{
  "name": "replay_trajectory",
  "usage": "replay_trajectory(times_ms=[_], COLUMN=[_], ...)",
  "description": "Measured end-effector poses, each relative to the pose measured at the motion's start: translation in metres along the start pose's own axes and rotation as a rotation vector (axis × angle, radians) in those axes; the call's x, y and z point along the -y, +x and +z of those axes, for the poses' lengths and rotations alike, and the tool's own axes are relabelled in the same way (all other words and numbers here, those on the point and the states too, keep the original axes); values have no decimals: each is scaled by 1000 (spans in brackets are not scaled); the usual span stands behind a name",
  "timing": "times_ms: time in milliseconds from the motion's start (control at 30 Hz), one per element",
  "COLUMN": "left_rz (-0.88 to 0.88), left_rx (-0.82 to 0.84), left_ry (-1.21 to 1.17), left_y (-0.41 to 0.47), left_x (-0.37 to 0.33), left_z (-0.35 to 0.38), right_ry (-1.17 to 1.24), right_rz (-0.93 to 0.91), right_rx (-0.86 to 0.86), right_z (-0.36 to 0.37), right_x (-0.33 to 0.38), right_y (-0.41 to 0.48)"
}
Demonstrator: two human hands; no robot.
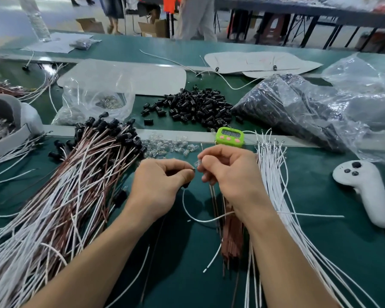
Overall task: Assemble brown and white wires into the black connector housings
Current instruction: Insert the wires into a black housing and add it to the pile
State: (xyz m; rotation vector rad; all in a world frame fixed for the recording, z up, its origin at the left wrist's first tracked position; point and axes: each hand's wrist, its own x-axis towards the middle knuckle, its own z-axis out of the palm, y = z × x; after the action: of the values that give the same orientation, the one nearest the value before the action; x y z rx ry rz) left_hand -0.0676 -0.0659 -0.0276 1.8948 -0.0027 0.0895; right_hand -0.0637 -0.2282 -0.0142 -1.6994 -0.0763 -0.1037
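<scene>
Both hands meet low over the green mat [320,245], their fingertips almost touching. My left hand [162,185] is curled round a black connector housing [186,185]; only a dark bit of it shows under my fingers. My right hand [229,174] pinches a small clear piece [198,163] between thumb and forefinger, right against the left fingertips. A single white wire [191,217] curves down from under my left hand and runs across the mat beneath my right wrist.

Under that wrist lies a tight bundle of brown wires [231,238]. Just to its right a sheaf of loose white wires [273,187] fans toward me, bare metal tips at the far end. On my left spreads a big pile of paired wires [76,187], brown and white together, each pair ending in a black housing at the far side.

Beyond my hands sits a scatter of clear parts [165,146], and beside it a green timer [229,137]; I cannot read its digits. A white controller [365,192] lies well to the right.

Farther back are a heap of loose black housings [193,107], a plastic bag of more black housings [287,107] to its right, and a clear bag [96,101] with small clear pieces to its left. Past the table edge stand cardboard boxes [152,27] and some people's legs.
</scene>
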Motion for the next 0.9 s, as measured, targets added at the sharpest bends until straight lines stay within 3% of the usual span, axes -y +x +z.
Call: replay_trajectory(times_ms=[200, 500, 733, 900], left_rz=[-38, -68, -30, 92], left_rx=[12, -62, -35, -50], left_ry=[-1, -67, -36, 57], left_y=[-1, -3, -3, -7], left_x=[0, 1, 4, 5], left_z=[2, 0, 1, 1], right_ry=[-120, -100, -220, -237], right_rz=[-18, 28, -4, -21], right_rx=[26, 27, 45, 8], right_z=[-3, -3, -3, 0], right_x=[-2, -5, -3, -2], right_y=[-1, -1, -1, -3])
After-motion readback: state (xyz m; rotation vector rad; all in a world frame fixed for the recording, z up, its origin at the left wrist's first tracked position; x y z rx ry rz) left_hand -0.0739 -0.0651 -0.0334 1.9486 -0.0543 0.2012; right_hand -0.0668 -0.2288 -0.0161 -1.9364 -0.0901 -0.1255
